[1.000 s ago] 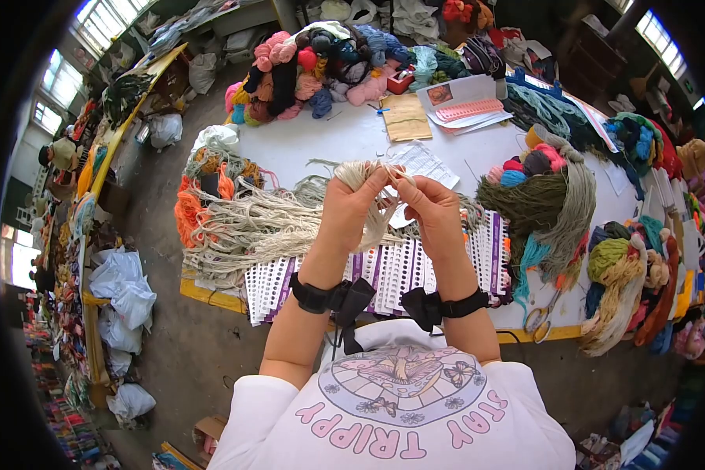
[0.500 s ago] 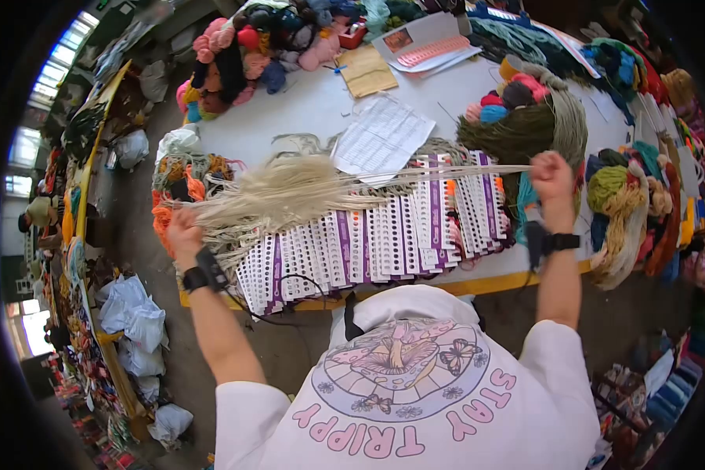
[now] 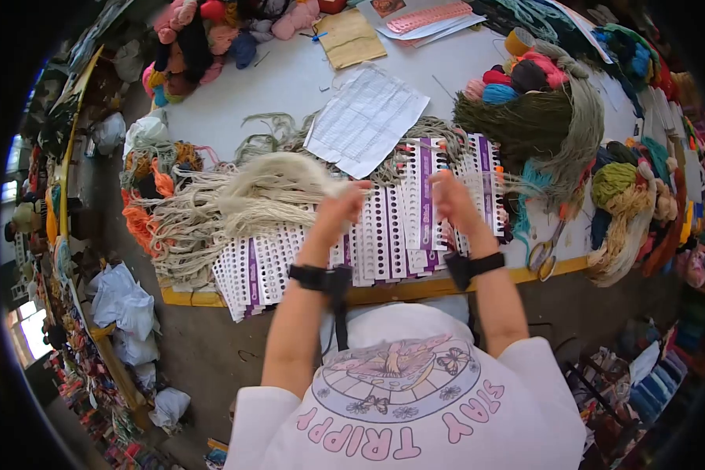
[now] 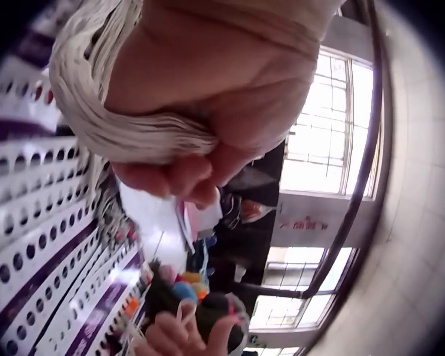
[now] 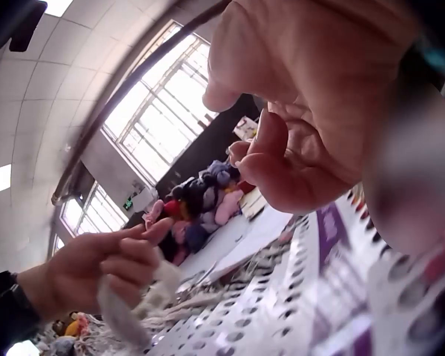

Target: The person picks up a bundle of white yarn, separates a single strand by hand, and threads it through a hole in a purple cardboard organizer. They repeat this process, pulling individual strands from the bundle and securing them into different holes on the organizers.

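My left hand (image 3: 338, 211) grips one end of a thick cream yarn bundle (image 3: 282, 178), which arches leftward over more pale yarn on the table. Close up in the left wrist view, the yarn (image 4: 126, 133) loops across the palm and under curled fingers. Blurred in the head view, my right hand (image 3: 454, 205) hovers over the punched cards (image 3: 425, 207). Its fingers (image 5: 271, 174) bend loosely in the right wrist view, with the thumb apart. A thin pale strand (image 4: 184, 311) shows by those fingers; I cannot tell whether they hold it.
A printed sheet (image 3: 368, 117) lies beyond the cards. Scissors (image 3: 542, 254) rest at the front right near an olive yarn bundle (image 3: 517, 129). Orange yarn (image 3: 137, 227) sits at the left end, and colourful balls (image 3: 188, 47) pile up at the back left.
My hands were together over the yarn, then spread wide with pale strands stretched toward the right. They are now close together again, and the cream bundle hangs from my left hand.
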Motion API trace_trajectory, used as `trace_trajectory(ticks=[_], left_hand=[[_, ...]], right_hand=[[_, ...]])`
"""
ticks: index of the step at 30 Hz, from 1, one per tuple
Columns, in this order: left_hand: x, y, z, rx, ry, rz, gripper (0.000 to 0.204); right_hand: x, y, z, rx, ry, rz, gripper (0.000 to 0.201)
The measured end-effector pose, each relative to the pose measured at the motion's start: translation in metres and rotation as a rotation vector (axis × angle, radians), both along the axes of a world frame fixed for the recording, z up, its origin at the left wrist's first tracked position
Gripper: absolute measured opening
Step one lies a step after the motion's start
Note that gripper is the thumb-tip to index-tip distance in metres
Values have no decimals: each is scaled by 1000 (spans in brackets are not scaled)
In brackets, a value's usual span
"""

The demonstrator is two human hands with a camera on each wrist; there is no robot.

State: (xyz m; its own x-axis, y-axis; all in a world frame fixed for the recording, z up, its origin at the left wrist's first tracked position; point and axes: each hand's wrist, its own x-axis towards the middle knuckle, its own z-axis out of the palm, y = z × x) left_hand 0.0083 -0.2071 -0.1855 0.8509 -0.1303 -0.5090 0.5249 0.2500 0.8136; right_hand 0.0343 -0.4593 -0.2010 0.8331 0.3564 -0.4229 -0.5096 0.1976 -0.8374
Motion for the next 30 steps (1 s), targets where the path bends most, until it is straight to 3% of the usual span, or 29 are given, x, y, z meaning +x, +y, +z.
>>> trace_trajectory(ticks=[2,5,9,12,13,16,20,21,24,28,30], left_hand=[[3,-40,-21,-68,67,-19,20],[10,-61,-44,2,153,-70,19],[13,-63,-53,-61,225,80,15],[9,-65,-55,194,163,177,17],[9,-68,-48,426,164,151,24],[5,-75,-62,963,-106,151,29],[12,-65,-75,770,-21,58,31],[12,-64,-72,685,-42,75,23],[15,-59,-58,280,228,132,15],[17,-58,-66,23,278,62,10],[18,-58,-72,9,293,75,11]], right_hand=[[-6,30,-7,140,145,43,37],[-4,38,-17,332,305,94,30],[0,40,-21,192,233,97,20],[0,53,-23,-516,-210,121,15],[1,57,-22,-721,-365,142,15],[0,60,-42,-871,-424,45,14],[-5,61,-53,-881,-525,-79,13],[-6,62,-54,-888,-522,-98,12],[-8,65,-53,-875,-488,-138,12],[-7,64,-50,-844,-522,-160,12],[-4,60,-50,-799,-532,-130,13]])
